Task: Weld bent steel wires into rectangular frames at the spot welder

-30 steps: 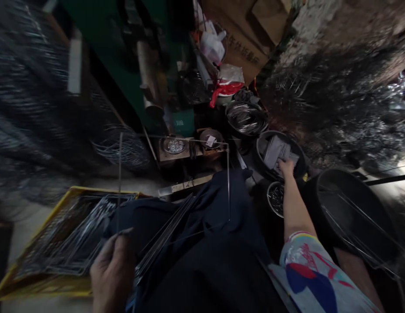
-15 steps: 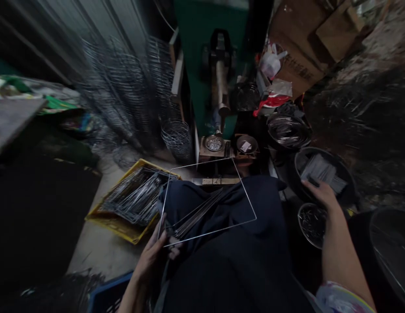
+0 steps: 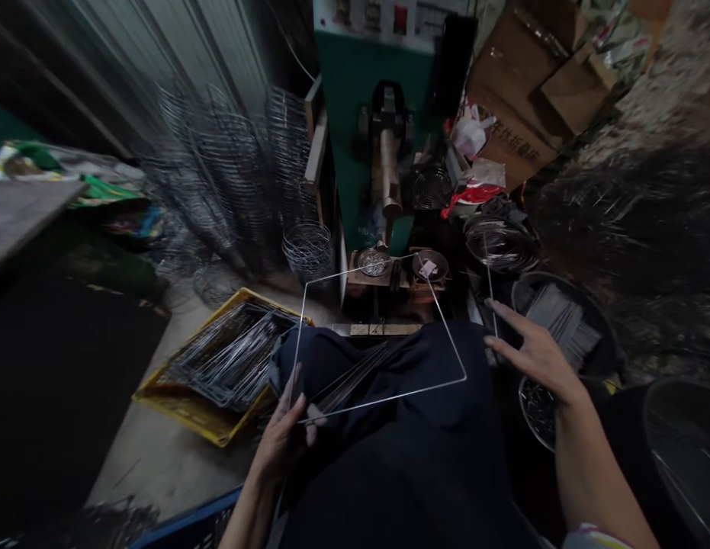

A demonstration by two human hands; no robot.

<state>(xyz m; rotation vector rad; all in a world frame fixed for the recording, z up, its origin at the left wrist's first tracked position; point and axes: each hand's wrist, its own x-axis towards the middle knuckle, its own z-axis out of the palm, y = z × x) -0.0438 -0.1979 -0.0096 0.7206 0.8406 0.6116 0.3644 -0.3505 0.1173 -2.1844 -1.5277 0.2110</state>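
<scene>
My left hand point(image 3: 289, 427) is closed on the lower left corner of a rectangular wire frame point(image 3: 383, 402), which is tilted above my lap. My right hand point(image 3: 534, 354) pinches a thin straight metal rod point(image 3: 490, 282), held upright to the right of the frame and apart from it. A bundle of thin metal rods point(image 3: 355, 374) lies across the dark cloth point(image 3: 400, 457) on my lap, near my left hand. To the right, a dark round tub point(image 3: 609, 335) holds flat bunches of short metal rods point(image 3: 554, 313).
A yellow crate point(image 3: 217, 435) with wire frames stands left. Ahead is a green machine point(image 3: 348, 114) with a cylindrical arm point(image 3: 389, 171) over a bowl of small metal pieces point(image 3: 373, 263) and another bowl point(image 3: 438, 259). Wire baskets point(image 3: 240, 168) are stacked behind left; a bowl of metal parts point(image 3: 538, 412) sits right.
My right hand has come left from the tub, now with a rod in it. The wire frame in my left hand has shifted slightly right, and the view has tilted up.
</scene>
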